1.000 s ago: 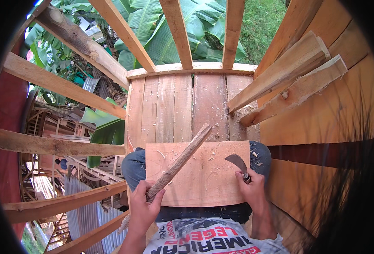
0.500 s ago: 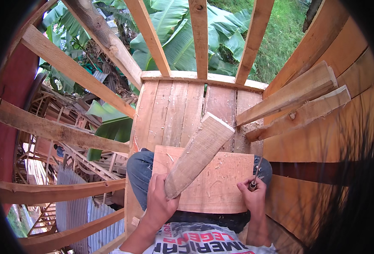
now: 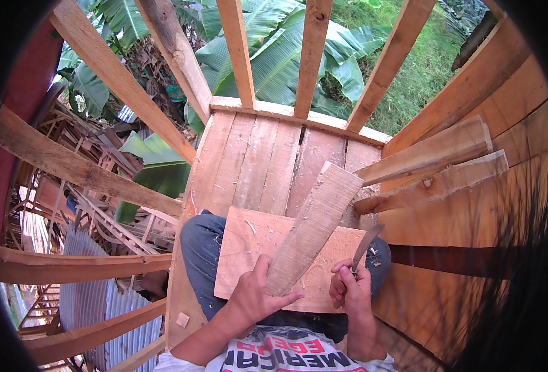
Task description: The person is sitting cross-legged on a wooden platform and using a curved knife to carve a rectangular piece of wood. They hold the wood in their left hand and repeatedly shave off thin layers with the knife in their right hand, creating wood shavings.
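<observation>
A long, thick piece of wood slants up and to the right, its lower end tapered and rounded. My left hand grips that lower end, with the thumb reaching out beneath it to the right. In my right hand is a knife, held by its handle, its curved blade pointing up and right, apart from the wood. Across my lap lies a flat wooden board with shavings scattered on it. The knife's handle is mostly hidden by my fingers.
Two rough timber pieces lean on the plank wall at the right. Past my knees stretches a plank floor with wood chips. Slatted rails enclose the left and far sides. A small wood offcut lies at lower left.
The piece of wood has shifted slightly right, and my left thumb has spread out. My right hand has moved left and turned the knife, so its blade shows broader. The view has tilted a little.
</observation>
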The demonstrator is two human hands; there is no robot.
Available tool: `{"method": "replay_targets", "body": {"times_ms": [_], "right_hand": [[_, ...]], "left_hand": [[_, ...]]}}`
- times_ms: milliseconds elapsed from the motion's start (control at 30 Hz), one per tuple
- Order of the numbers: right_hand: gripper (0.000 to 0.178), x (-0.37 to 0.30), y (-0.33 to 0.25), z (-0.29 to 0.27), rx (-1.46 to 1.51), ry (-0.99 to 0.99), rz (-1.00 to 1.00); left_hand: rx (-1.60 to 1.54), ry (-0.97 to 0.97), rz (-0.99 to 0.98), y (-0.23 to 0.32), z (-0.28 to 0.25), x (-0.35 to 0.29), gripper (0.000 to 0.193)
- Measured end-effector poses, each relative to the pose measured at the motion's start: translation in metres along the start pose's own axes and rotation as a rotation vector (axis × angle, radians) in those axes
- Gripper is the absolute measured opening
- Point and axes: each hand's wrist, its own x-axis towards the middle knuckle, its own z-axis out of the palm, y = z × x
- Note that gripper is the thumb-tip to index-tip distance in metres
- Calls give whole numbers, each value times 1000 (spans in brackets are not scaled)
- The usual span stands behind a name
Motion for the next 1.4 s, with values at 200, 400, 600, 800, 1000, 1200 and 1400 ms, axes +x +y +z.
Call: {"method": "replay_targets", "body": {"times_ms": [200,400,600,800,1000,1200,1400], "right_hand": [[30,-1,-3,17,127,-37,-72],[25,-2,-11,34,132,68,-41],[21,-10,-13,37,69,88,-36],[19,-16,-12,34,42,97,-96],[33,-16,-12,25,1,61,-143],[52,-24,3,0,-652,-10,-377],[51,-30,-7,16,-1192,84,-433]], "left_hand": [[31,-156,-33,4,1,-3,75],[-57,-267,-16,11,0,-5,62],[-481,-558,-17,-28,5,2,40],[-747,-1016,-446,-46,2,-2,29],[-793,-854,-469,-21,-3,-6,31],[-567,-575,-283,1,-5,-6,29],[-519,-492,-197,7,1,-10,27]]}}
